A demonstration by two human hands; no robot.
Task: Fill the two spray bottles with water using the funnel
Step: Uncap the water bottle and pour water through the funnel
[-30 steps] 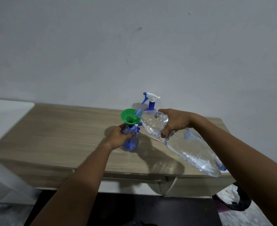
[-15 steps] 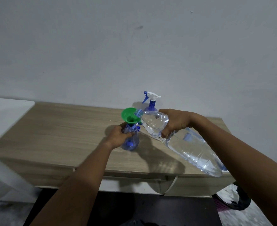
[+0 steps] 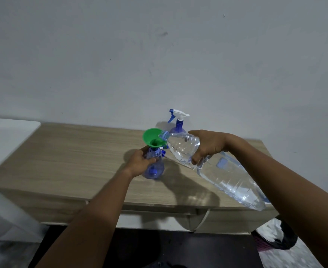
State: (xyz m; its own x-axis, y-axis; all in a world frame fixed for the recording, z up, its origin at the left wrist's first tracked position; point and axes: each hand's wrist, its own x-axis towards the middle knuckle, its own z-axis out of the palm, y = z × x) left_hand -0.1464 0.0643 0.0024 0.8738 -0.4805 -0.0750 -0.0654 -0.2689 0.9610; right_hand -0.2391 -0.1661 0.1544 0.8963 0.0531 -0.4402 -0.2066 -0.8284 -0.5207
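A green funnel (image 3: 153, 139) sits in the neck of a small blue spray bottle (image 3: 154, 169) standing on the wooden table (image 3: 72, 151). My left hand (image 3: 140, 161) grips that bottle from the left. My right hand (image 3: 207, 146) holds a large clear water bottle (image 3: 223, 171) by its shoulder, tilted down to the left so its mouth rests at the funnel's right rim. A second blue spray bottle (image 3: 178, 124) with its white and blue trigger head on stands behind, near the wall.
A white surface (image 3: 6, 136) adjoins the table on the left. A dark bin with a white liner (image 3: 275, 236) stands on the floor at the lower right. The wall runs right behind the table.
The water bottle's far end has risen a little, steepening its tilt towards the funnel. Both hands keep their grips.
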